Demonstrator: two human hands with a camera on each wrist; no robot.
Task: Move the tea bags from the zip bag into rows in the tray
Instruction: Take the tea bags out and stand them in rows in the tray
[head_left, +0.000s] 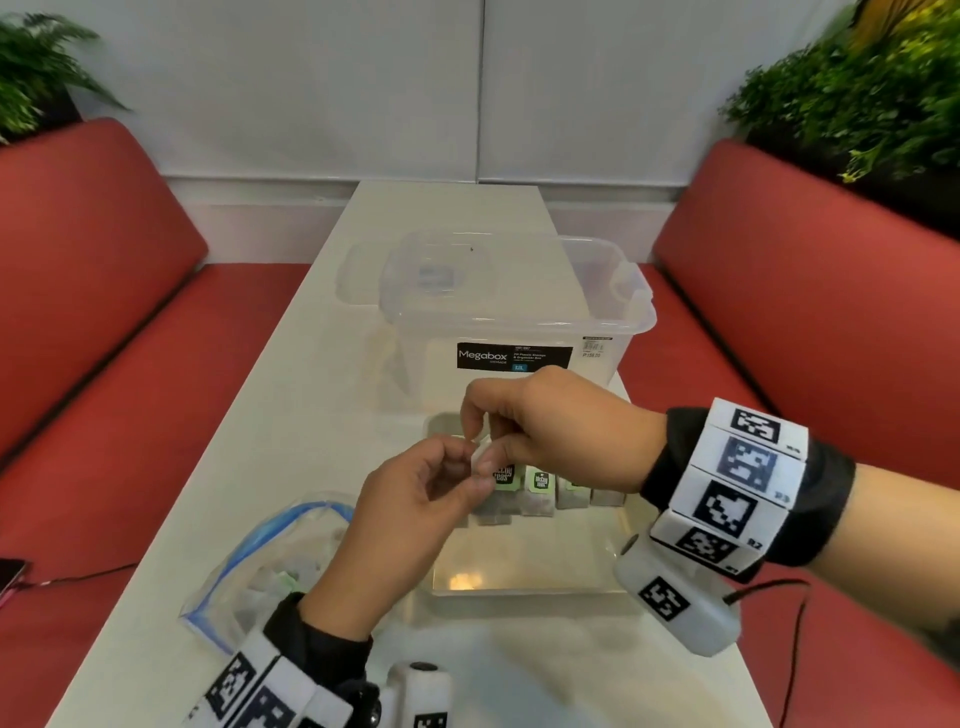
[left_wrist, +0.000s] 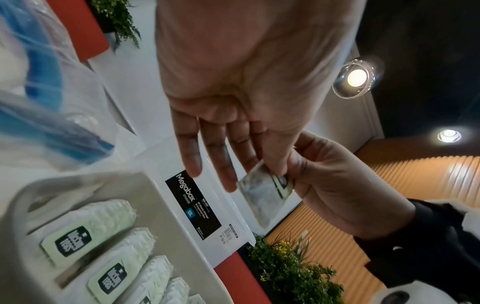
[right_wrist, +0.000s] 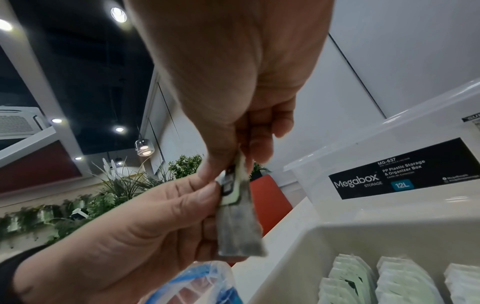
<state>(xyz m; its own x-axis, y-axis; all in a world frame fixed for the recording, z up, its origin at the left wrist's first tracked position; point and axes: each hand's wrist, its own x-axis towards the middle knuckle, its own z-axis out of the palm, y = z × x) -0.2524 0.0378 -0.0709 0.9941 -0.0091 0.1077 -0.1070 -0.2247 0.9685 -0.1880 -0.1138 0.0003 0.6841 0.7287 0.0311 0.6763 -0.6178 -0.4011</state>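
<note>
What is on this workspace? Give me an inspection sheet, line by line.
Surface: white table, long and narrow.
Job's things: tray holds a row of tea bags at its far end; zip bag lies left of it, bags still inside; one tea bag is held above the tray.
Clutter: clear Megabox storage box behind the tray.
Hands: left hand and right hand both pinch the held tea bag.
Cables: black cable at the right; another at the left edge.
Surroundings: red benches, plants, white wall.

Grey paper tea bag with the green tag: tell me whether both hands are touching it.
Touching. The right wrist view shows the right hand pinching the grey paper tea bag at its top, and the left hand pinching its green tag.
</note>
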